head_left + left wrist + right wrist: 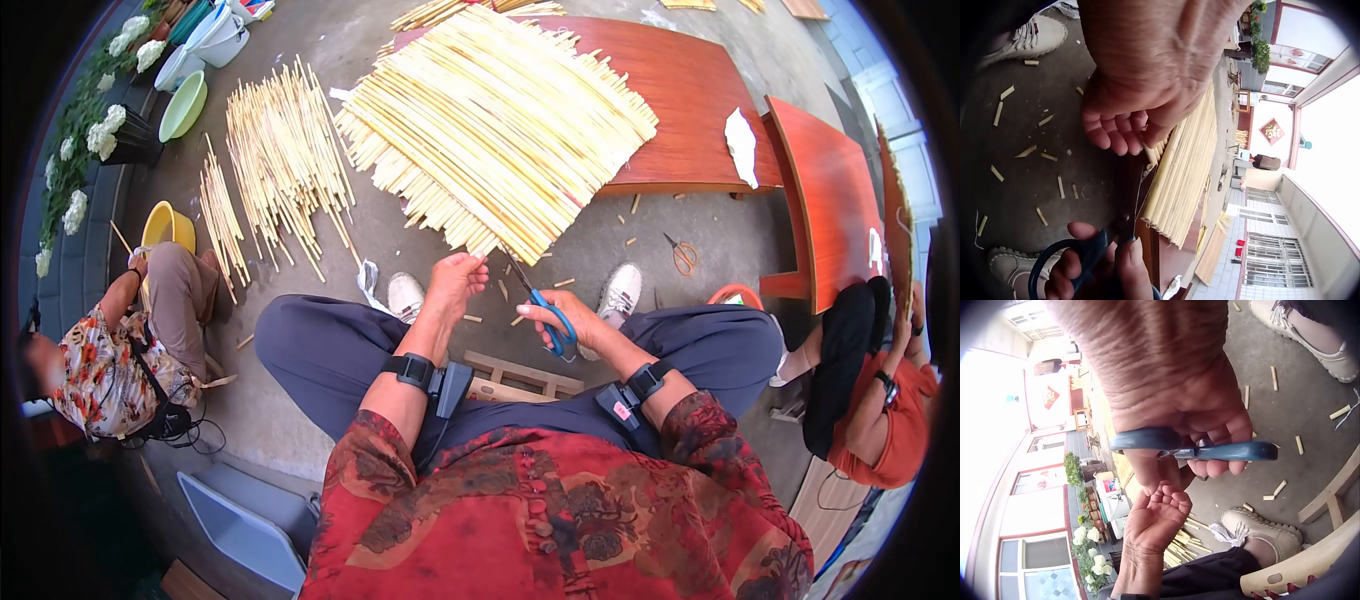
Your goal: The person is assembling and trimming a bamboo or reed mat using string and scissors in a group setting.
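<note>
A large mat of pale reed sticks (pixel 500 125) lies over the near left of a red-brown table (pixel 680 90). At its near corner the left hand (pixel 457 279) pinches a stick end between thumb and finger; in the left wrist view that hand (pixel 1147 81) has its other fingers curled. The right hand (pixel 568 318) holds blue-handled scissors (pixel 552 322), fingers through the loops, blades pointing at the stick ends beside the left fingertips. In the right wrist view the blue handles (pixel 1235 452) cross the right hand (pixel 1179 400), and the blades are mostly hidden.
Cut stick pieces (pixel 1025 151) litter the floor. Loose sticks (pixel 285 160) lie in piles at the left, near a yellow bucket (pixel 168 226) and a seated person. A second pair of scissors (pixel 684 255) lies right of the feet. Another person sits at the far right.
</note>
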`<state>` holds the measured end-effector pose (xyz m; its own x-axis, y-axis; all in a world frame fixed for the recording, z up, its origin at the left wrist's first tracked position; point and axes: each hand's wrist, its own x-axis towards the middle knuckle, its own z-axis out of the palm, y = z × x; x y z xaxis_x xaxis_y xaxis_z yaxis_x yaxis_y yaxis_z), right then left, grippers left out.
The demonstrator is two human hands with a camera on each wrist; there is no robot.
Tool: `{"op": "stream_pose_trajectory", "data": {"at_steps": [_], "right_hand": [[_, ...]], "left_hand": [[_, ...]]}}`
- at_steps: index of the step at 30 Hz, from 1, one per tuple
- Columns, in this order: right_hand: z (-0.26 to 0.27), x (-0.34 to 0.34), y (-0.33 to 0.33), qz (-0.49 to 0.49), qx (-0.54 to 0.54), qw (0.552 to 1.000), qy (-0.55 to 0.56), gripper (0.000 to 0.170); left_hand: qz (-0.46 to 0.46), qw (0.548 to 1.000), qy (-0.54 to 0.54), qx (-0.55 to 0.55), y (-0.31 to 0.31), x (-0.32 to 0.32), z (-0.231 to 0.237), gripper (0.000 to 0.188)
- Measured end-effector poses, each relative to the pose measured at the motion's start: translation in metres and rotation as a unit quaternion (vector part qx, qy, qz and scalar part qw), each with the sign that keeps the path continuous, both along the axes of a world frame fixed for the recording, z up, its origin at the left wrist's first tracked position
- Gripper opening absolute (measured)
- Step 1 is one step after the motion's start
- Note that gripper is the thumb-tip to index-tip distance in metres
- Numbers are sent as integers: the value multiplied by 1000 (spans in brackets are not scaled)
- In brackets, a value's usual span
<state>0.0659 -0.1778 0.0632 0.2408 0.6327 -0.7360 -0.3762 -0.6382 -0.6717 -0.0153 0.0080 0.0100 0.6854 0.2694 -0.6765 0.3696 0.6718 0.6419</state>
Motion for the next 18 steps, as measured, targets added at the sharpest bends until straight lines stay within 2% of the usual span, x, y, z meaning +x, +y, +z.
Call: {"op": "stream_pose_trajectory", "data": {"at_steps": [11,18], "right_hand": [[0,-1,1,7,-14,999,-31,43],[-3,-1,2,-21,-26,999,-10,43]], "left_hand": [[-8,1000,8,23,-3,0,-4,13],[-31,999,10,26,-7,-2,-8,14]]}}
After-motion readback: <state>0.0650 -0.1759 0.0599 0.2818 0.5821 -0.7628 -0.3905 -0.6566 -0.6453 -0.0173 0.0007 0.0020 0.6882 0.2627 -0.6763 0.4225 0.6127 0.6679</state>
